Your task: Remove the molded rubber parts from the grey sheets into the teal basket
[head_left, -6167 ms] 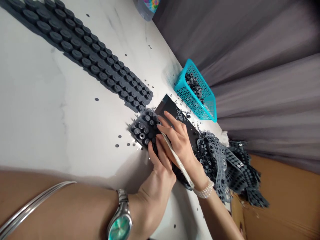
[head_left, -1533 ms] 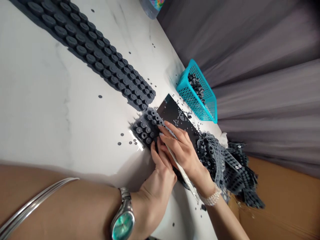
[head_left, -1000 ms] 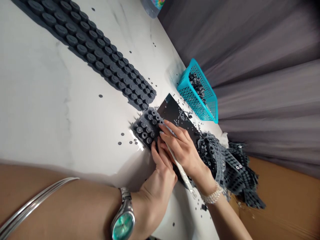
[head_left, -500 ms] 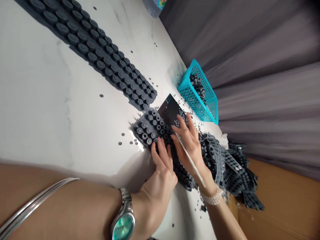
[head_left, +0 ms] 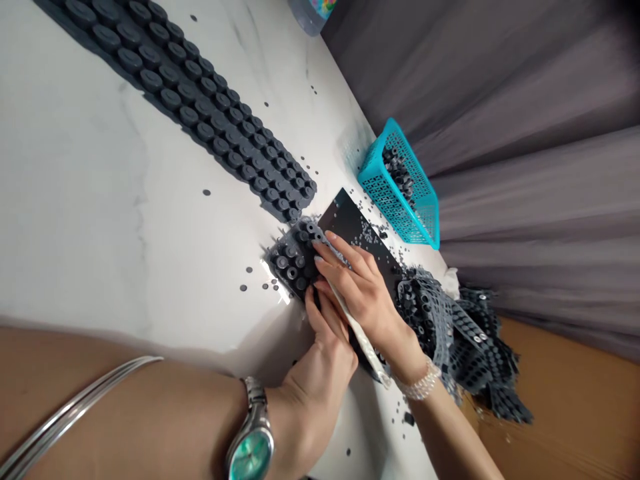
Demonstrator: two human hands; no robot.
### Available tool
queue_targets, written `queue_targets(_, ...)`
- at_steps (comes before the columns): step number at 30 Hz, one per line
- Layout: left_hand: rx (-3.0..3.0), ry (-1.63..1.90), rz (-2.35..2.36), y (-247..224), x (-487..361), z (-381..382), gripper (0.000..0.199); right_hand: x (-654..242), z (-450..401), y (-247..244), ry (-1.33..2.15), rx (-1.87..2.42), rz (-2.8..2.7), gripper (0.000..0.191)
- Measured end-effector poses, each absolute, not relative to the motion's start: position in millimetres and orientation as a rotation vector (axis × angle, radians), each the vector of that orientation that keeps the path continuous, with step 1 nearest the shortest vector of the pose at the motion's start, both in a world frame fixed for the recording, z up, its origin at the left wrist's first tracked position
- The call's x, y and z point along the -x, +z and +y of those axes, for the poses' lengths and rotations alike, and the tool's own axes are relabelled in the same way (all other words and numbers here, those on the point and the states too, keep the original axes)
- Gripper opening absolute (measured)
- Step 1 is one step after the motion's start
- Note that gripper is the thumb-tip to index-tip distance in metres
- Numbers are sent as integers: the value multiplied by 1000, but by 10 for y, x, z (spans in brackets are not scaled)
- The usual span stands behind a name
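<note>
A dark rubber strip with round studs point(head_left: 292, 261) lies on the white table under both hands. My left hand point(head_left: 325, 353), with a watch at the wrist, has its fingers bent against the strip's near edge; whether they grip it is hidden. My right hand point(head_left: 363, 290) reaches across the strip, its fingertips over the studs and a white stick point(head_left: 360, 337) held under the palm and fingers. Beside the strip lies a flat black plate point(head_left: 345, 217) with many small dark discs point(head_left: 369, 233) on it.
Another long studded strip point(head_left: 220, 123) stretches to the upper left. A turquoise basket point(head_left: 367, 170) holds dark cylindrical pieces. Tangled dark perforated sheets point(head_left: 480, 360) lie at the right, by a cardboard box point(head_left: 575, 393). A grey curtain point(head_left: 525, 133) hangs behind the table.
My right hand has moved left from the black plate onto the studded strip, carrying the white stick along. My left hand has stayed nearly in place.
</note>
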State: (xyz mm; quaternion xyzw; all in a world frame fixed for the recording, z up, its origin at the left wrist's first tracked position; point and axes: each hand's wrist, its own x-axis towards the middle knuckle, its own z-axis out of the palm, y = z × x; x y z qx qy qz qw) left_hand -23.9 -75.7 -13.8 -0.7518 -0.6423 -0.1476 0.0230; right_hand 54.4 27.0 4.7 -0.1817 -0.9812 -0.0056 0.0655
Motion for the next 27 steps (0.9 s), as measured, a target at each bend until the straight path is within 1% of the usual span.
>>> queue_targets(3,2368,-201,-1772,-123,294,-746,42,-521,313,46,-96,441,-2989,25)
queue_targets(5,2374,-179,-1761,-125,310,-744,45,-523,338,28,-126,389,-2980,27)
queue_targets(8,2376,-197,-1741,-151,304,-744,45,-572,350,-42,-102,478,-2848,28)
queue_targets(14,2384,-312,-1743,-232,268,-746,40,-688,286,-189,36,961,-2514,25)
queue_targets(19,2412,-449,-1809,-292,234,-768,39,-626,268,-152,15,1070,-2414,20)
queue_targets(22,2429,-461,-1866,-295,220,-774,43,-613,246,-65,94,1022,-2470,22)
queue_targets(25,2401,-359,-1842,-268,220,-768,44,-644,210,46,218,844,-2611,26)
queue_targets(27,2393,-309,-1790,-246,224,-762,43,-668,195,102,217,749,-2671,29)
